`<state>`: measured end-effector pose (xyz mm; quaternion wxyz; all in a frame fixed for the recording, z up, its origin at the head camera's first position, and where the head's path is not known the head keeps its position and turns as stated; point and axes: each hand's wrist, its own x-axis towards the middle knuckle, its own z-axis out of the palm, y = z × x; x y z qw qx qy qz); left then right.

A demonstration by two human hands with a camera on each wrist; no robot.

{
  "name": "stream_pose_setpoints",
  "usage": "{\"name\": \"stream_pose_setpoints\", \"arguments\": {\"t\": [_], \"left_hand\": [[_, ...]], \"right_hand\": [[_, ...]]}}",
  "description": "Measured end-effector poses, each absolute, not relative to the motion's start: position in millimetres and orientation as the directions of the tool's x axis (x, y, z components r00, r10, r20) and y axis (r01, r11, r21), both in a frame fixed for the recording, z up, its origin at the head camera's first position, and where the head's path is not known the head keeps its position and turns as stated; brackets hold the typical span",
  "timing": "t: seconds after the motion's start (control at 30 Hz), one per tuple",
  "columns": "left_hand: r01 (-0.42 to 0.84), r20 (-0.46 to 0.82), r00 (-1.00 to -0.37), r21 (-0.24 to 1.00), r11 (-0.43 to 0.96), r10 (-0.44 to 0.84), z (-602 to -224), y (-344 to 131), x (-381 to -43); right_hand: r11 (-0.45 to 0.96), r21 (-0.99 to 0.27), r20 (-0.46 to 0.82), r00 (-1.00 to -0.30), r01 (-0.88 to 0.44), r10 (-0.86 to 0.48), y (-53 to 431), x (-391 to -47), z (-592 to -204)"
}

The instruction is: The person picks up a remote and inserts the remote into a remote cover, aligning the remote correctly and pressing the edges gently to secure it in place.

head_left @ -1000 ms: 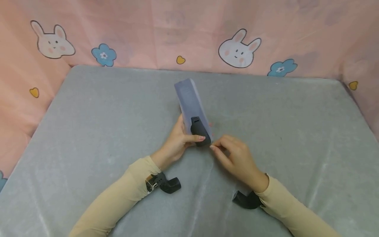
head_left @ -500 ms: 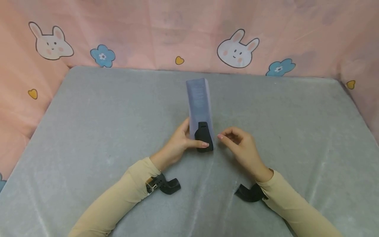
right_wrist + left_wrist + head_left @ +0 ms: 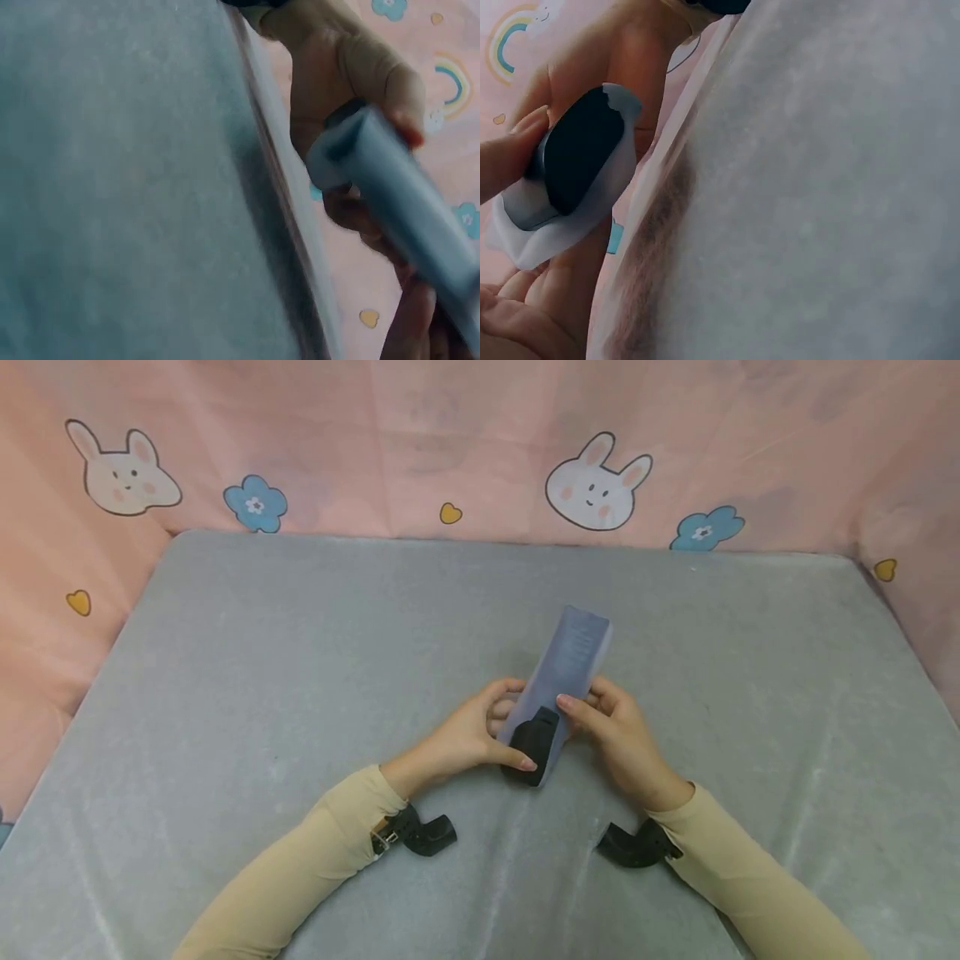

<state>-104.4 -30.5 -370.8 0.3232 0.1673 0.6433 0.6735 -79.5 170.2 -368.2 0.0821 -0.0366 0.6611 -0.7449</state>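
From the head, a translucent bluish plastic pouch [image 3: 573, 656] is held at a slant, its far end leaning to the right; a black plastic piece [image 3: 536, 742] lies at its near end. The left hand [image 3: 461, 739] comes in from the left of the pouch, thumb laid across the black piece and fingers curving round behind, so it grips both together. The right hand [image 3: 626, 747], right of the pouch, pinches its edge midway along, thumb on the face and fingers bent behind. Both forearms angle inward from the near corners toward the pouch. Beneath it spreads a grey cloth-covered table [image 3: 300, 652]; beyond it hangs a pink rabbit-print curtain [image 3: 337, 452].

In the left wrist view, the pouch's end shows with the black piece inside its opening; the left thumb presses on the piece, and the right hand's palm is behind the pouch.

In the right wrist view, the pouch is blurred, raised beside the table's edge, the left thumb at its end and right fingers along its far part.
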Motion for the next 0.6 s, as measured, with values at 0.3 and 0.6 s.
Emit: {"name": "stream_pose_setpoints", "arguments": {"t": [0.3,0.6], "left_hand": [[-0.335,-0.163,-0.721,0.933,-0.132,0.673,-375.5,-29.5,-103.1],[-0.364,-0.139,-0.737,0.906,-0.216,0.661,-380.1,-27.0,-101.3]], "right_hand": [[-0.335,-0.937,-0.094,-0.995,0.097,-0.026,173.2,-84.6,-367.2],[-0.484,-0.873,-0.054,-0.998,0.064,-0.035,173.4,-85.6,-367.4]]}}
